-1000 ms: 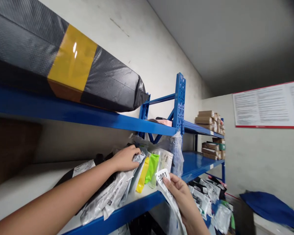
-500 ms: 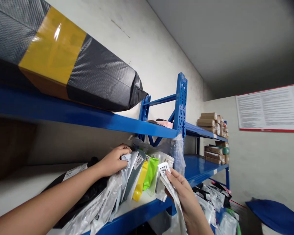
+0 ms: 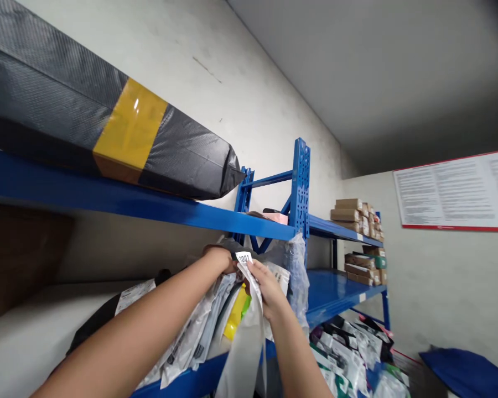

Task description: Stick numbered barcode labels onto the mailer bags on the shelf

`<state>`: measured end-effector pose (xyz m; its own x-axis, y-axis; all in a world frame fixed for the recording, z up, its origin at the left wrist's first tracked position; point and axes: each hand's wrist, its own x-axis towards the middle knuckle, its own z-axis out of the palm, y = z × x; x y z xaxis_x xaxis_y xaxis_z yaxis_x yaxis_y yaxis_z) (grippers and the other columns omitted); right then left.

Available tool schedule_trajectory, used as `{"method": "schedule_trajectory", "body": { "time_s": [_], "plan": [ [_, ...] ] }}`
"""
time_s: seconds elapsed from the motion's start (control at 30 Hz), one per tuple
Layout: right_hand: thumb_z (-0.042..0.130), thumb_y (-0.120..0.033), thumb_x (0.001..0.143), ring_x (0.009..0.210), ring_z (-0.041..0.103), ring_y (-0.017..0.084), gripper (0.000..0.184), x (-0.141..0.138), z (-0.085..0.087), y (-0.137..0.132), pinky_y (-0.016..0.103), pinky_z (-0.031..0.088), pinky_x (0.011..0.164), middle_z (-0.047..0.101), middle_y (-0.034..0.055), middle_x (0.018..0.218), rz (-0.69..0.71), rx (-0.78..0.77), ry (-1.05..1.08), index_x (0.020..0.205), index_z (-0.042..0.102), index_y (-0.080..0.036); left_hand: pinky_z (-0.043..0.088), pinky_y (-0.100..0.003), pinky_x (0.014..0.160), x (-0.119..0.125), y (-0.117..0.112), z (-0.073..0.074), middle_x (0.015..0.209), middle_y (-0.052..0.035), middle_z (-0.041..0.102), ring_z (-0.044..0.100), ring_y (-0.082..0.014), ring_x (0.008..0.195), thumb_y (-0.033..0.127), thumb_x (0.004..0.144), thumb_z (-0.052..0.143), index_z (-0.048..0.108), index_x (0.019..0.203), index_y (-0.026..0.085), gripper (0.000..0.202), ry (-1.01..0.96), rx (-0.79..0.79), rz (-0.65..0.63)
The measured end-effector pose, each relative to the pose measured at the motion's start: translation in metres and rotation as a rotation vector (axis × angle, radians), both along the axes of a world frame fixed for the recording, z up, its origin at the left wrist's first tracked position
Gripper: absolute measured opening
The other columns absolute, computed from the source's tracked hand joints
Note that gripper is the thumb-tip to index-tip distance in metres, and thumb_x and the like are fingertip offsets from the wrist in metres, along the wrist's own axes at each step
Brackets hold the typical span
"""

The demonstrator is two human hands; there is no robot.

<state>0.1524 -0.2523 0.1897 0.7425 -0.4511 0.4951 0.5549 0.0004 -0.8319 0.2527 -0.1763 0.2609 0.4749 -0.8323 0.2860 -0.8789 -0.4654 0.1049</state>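
My right hand (image 3: pixel 268 287) is closed on a long white label strip (image 3: pixel 253 282) with a printed number ending in 001 at its top. The strip's lower part hangs down, pale and wide. My left hand (image 3: pixel 219 260) reaches in above a row of upright parcels in plastic mailing bags, close beside the strip's top. Its fingers are mostly hidden, so what they touch cannot be made out. Among the parcels are grey and white bags (image 3: pixel 207 315), a yellow bag (image 3: pixel 234 315) and a bright green bag, mostly covered by my right hand and the strip.
A long black-wrapped package (image 3: pixel 191 155) with yellow tape lies on the upper blue shelf beam (image 3: pixel 182 213). Clear plastic wrap (image 3: pixel 297 271) hangs at the blue upright (image 3: pixel 301 188). Cardboard boxes (image 3: pixel 348 213) are stacked on the far rack; more bagged parcels (image 3: pixel 348 348) lie below.
My right hand has brought the label strip left and up, beside my left hand. My left hand has moved right along the parcels. The view has shifted slightly.
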Motion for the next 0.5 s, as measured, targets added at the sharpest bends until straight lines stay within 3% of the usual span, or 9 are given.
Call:
{"method": "schedule_trajectory", "body": {
  "time_s": [0.1, 0.2, 0.33, 0.5],
  "plan": [
    [0.078, -0.058, 0.049, 0.036, 0.029, 0.004, 0.050, 0.004, -0.007, -0.005, 0.020, 0.021, 0.038, 0.049, -0.0071, 0.044, -0.041, -0.021, 0.022, 0.075, 0.066, -0.017, 0.045, -0.047, 0.093, -0.004, -0.007, -0.003, 0.110, -0.0071, 0.064, 0.058, -0.0227, 0.105, 0.037, 0.083, 0.063, 0.063, 0.096, 0.016, 0.025, -0.020, 0.084, 0.093],
    [0.075, -0.060, 0.052, 0.038, 0.031, 0.005, 0.049, 0.000, -0.009, -0.012, 0.021, 0.023, 0.041, 0.050, -0.0066, 0.046, -0.103, -0.089, 0.026, 0.075, 0.064, -0.018, 0.047, -0.042, 0.089, -0.002, 0.001, -0.010, 0.104, -0.0062, 0.065, 0.060, -0.0204, 0.098, 0.035, 0.085, 0.061, 0.063, 0.093, 0.016, 0.021, -0.018, 0.085, 0.088],
    [0.068, -0.060, 0.059, 0.050, 0.047, 0.011, 0.045, -0.005, 0.007, -0.018, 0.025, 0.037, 0.054, 0.059, -0.0019, 0.059, -0.218, -0.286, 0.023, 0.075, 0.061, -0.019, 0.048, -0.034, 0.073, 0.010, 0.022, -0.015, 0.080, -0.0024, 0.066, 0.061, -0.0178, 0.075, 0.039, 0.085, 0.053, 0.064, 0.077, 0.015, 0.027, 0.065, 0.039, -0.075],
    [0.061, -0.040, 0.073, 0.061, 0.048, 0.013, 0.024, 0.006, 0.039, -0.014, 0.026, 0.032, 0.058, 0.058, -0.0004, 0.064, -0.465, -0.648, 0.093, 0.065, 0.059, -0.017, 0.043, -0.024, 0.070, 0.025, 0.051, -0.021, 0.084, 0.0027, 0.067, 0.057, -0.0161, 0.076, 0.041, 0.082, 0.042, 0.062, 0.072, 0.020, 0.031, 0.156, -0.044, -0.358]
  ]
}}
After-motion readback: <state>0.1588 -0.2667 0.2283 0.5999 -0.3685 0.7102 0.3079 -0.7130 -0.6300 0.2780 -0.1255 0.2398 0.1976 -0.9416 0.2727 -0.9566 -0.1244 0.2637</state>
